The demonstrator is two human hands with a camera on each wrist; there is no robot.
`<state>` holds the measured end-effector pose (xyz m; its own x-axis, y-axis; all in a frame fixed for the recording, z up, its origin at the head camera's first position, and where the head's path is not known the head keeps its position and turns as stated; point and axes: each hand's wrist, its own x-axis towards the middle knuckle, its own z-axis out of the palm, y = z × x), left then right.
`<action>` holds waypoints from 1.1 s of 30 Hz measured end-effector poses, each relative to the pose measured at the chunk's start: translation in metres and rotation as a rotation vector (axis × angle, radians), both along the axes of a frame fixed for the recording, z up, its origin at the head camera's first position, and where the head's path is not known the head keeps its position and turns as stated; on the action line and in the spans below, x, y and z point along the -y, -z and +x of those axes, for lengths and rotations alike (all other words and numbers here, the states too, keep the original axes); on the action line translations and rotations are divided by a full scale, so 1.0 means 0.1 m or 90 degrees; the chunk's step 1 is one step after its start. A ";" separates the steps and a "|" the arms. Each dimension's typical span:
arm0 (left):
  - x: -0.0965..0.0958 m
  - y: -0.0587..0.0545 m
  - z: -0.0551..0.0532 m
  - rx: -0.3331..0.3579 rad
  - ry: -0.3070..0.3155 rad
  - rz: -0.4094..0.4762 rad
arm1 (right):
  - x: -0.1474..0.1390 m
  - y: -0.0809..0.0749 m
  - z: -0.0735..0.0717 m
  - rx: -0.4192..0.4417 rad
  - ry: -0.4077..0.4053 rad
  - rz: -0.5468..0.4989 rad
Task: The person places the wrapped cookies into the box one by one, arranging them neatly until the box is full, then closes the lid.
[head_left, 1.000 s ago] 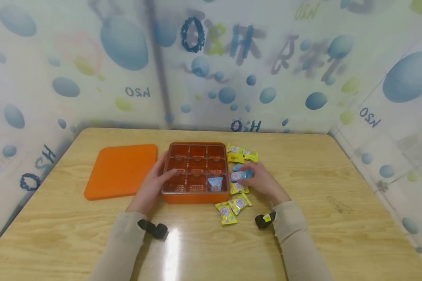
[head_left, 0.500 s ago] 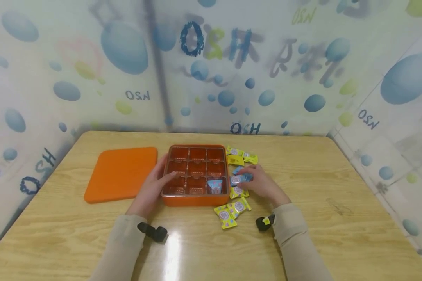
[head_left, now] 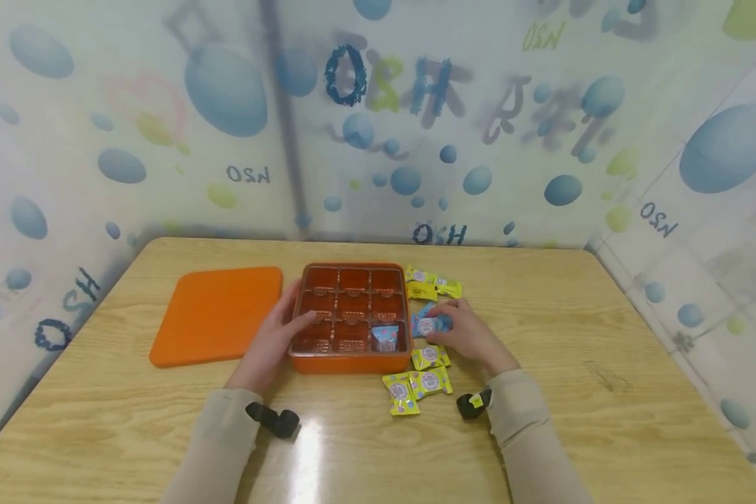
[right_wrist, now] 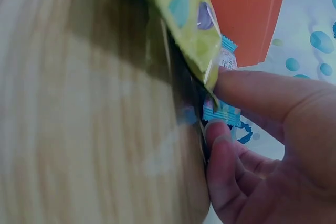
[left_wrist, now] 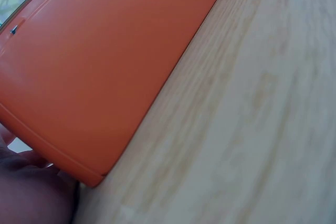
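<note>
An orange box (head_left: 353, 364) with a clear nine-compartment insert stands mid-table. My left hand (head_left: 273, 345) holds its left side, thumb over the rim and the other fingers along the wall. One blue-wrapped candy (head_left: 386, 338) lies in the front right compartment. Just right of the box, my right hand (head_left: 469, 336) pinches a blue-wrapped candy (head_left: 425, 326) between thumb and fingers. Another bit of blue wrapper (head_left: 425, 310) shows behind it, partly hidden. In the right wrist view a yellow-wrapped candy (right_wrist: 197, 22) lies close in front of the thumb.
An orange lid (head_left: 217, 315) lies flat left of the box. Several yellow candies (head_left: 421, 290) sit by the box's back right corner. Three more yellow candies (head_left: 430, 382) lie near its front right corner. A patterned wall (head_left: 378, 140) rises behind the table.
A yellow candy beside the right hand has slid toward the front, away from the blue ones. The pinched blue candy has shifted slightly. My left hand stays on the box.
</note>
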<state>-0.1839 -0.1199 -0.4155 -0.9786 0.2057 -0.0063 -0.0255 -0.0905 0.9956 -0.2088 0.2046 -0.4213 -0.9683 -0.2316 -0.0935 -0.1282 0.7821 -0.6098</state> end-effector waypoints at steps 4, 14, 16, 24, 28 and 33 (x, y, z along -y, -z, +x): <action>0.00 0.00 0.00 -0.003 0.001 0.004 | 0.01 0.00 0.00 0.007 0.012 0.001; 0.03 0.12 -0.08 0.011 -0.006 -0.005 | -0.02 0.04 -0.02 0.016 0.024 -0.048; 0.04 0.14 -0.09 0.012 -0.010 -0.014 | -0.03 0.05 -0.02 0.016 0.025 -0.052; 0.00 0.03 -0.03 0.003 -0.001 0.008 | -0.05 0.05 -0.02 0.017 0.017 -0.084; 0.00 0.03 -0.04 0.000 -0.005 -0.002 | -0.09 0.06 -0.02 0.035 0.033 -0.127; 0.04 0.11 -0.07 0.000 -0.016 -0.017 | -0.15 0.13 -0.05 0.091 0.071 -0.195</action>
